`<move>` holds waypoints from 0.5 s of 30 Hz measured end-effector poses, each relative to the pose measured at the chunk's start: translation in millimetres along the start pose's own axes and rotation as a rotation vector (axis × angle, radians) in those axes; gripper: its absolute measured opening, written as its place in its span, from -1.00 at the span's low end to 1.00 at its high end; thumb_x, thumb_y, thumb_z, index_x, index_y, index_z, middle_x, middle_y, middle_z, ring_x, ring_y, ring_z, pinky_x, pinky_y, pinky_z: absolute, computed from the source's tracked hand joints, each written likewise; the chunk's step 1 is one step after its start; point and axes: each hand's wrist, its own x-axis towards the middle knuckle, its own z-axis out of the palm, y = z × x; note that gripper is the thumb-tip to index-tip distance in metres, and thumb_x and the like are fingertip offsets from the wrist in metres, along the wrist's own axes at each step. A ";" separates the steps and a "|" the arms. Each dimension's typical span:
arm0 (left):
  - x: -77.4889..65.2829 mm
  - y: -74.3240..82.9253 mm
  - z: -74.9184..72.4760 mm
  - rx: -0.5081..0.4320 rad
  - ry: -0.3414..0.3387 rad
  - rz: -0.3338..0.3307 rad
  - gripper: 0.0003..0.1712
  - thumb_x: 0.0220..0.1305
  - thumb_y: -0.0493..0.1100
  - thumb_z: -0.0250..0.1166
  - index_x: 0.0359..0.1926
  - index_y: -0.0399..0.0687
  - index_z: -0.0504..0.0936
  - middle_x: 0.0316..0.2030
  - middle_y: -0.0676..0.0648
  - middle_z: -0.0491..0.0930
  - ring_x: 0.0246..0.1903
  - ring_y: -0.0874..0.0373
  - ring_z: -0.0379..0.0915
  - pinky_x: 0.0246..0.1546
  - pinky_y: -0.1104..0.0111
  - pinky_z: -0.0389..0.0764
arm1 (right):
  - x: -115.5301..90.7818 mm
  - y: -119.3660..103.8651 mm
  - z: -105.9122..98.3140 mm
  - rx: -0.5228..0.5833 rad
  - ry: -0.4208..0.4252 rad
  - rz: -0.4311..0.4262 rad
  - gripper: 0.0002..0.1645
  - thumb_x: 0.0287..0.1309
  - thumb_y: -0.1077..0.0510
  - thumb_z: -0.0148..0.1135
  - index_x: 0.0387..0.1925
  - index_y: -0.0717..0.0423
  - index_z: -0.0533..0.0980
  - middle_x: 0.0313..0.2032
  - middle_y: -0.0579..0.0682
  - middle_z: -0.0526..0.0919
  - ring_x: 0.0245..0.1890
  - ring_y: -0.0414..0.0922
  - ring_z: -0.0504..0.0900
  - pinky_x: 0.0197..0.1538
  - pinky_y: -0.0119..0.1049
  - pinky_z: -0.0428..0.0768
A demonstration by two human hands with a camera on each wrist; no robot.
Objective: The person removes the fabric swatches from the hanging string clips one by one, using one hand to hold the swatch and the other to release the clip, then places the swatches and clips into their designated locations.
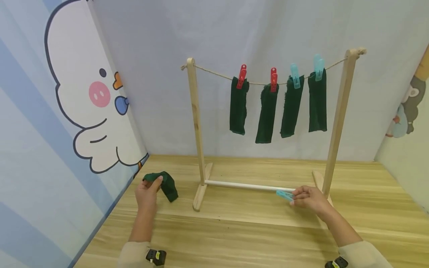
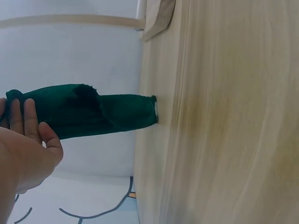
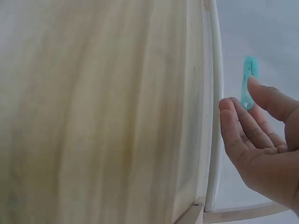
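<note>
A dark green strip of cloth [image 1: 170, 188] hangs from my left hand [image 1: 147, 194], pinched between thumb and fingers. In the left wrist view the same cloth [image 2: 126, 111] dangles with its lower end near the wooden table. My right hand [image 1: 310, 201] pinches a light blue clothespin [image 1: 285, 195] in front of the white bar; the right wrist view shows the clothespin [image 3: 249, 81] between thumb and fingers. Several green cloths [image 1: 238, 108] hang from the rope [image 1: 214, 74], held by red clothespins [image 1: 242, 76] on the left and light blue clothespins [image 1: 295, 75] on the right.
Two wooden posts [image 1: 196, 123] on flat feet [image 1: 201, 195] carry the rope. A white bar [image 1: 248, 185] joins them low over the table [image 1: 214, 238]. Behind stands a pale backdrop [image 1: 161, 93], with a cartoon-printed panel [image 1: 73, 156] on the left.
</note>
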 end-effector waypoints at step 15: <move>22.9 5.9 -9.9 -0.221 0.029 0.008 -0.85 0.15 -0.39 0.29 -0.49 -0.09 0.63 -0.51 0.04 0.54 -0.49 0.22 0.44 -0.33 0.42 0.52 | 2.0 14.4 0.9 -0.110 0.004 0.049 -0.58 0.01 0.32 0.30 -0.10 0.48 0.42 -0.28 0.14 0.55 -0.35 -0.07 0.54 -0.28 -0.20 0.56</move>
